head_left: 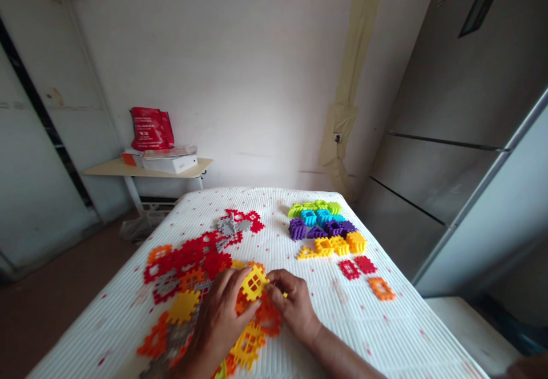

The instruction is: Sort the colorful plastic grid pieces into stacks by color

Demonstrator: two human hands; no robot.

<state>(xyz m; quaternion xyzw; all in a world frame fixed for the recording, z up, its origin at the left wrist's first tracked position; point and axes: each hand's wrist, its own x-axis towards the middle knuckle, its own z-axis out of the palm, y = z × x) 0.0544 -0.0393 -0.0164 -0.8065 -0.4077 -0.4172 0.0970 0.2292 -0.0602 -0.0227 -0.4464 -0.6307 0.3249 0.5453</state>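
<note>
A yellow plastic building tile with notched edges and a round window grid is held up above the table. My left hand grips it from the left, thumb below and fingers behind. On its right edge the fingers of my right hand are closed in a pinch; a bit of yellow shows by that thumb, too small to name. Beneath both hands lies a loose heap of tiles, among them a yellow grid tile, a solid yellow tile and orange tiles. My hands hide part of this heap.
Red tiles and grey tiles spread to the left. Sorted rows stand at right: green, blue, purple and yellow tiles. Nearer lie two red tiles and an orange tile. A fridge flanks the table.
</note>
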